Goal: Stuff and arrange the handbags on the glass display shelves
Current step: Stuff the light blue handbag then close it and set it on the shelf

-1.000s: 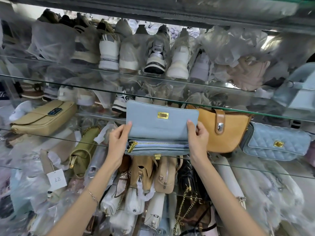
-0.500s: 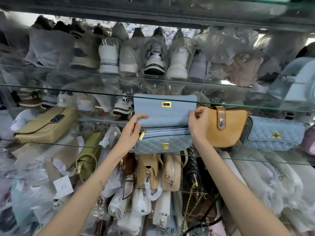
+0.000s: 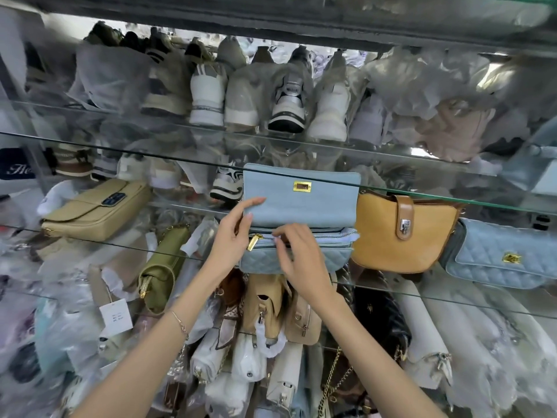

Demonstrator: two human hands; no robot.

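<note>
Head view: the blue bag (image 3: 301,203) stands in the middle of a glass shelf (image 3: 422,292) with its flap raised. The left hand (image 3: 233,236) pinches the flap's lower left corner. The right hand (image 3: 301,260) lies across the bag's front, fingers curled, gripping its zipped top edge. Just right stands a tan bag (image 3: 391,236), and a quilted bag (image 3: 497,260) lies farther right.

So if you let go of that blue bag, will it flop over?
The flap probably drops shut, since the left hand holds it up. The blue bag looks quilted and padded, so likely squashy. It seems flat on the glass shelf, so tipping looks unlikely.
</note>
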